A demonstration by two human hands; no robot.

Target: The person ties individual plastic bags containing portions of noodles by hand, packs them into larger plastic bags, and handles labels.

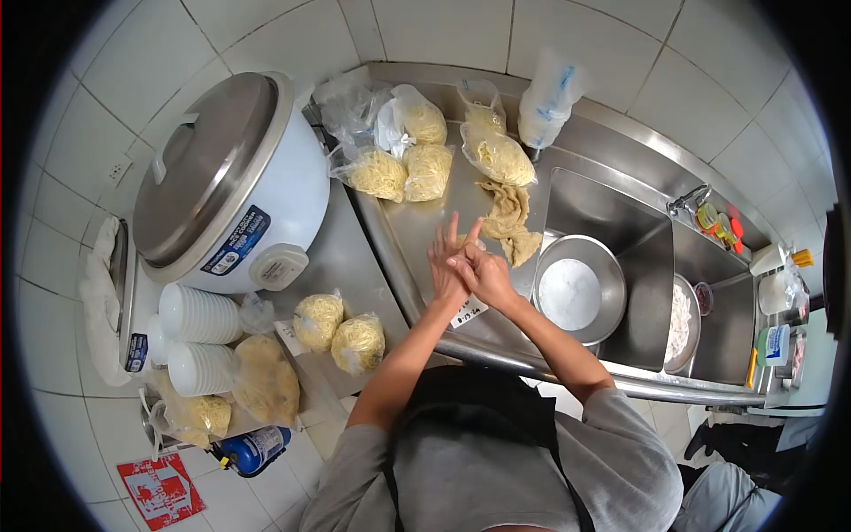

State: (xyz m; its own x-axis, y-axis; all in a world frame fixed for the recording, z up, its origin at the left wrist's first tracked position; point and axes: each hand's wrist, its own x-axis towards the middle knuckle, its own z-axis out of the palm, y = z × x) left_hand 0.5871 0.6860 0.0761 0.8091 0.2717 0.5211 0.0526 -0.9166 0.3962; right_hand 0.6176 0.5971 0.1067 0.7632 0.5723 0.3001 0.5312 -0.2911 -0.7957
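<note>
Closest is a black apron [470,399] over a gray shirt [483,474], on the near side of the metal bowl [610,279]. Left of the bowl, the left hand [446,262] is wide, with its fingers spread and nothing that I can see in it. The right hand [490,279] lies against it, nearer the bowl, some fingers bent; I can't tell if it holds anything. Crumpled tan stuff [508,211] sits just left of the bowl, past the hands. Bags of yellow noodles [428,170] sit farther back from the bowl.
</note>
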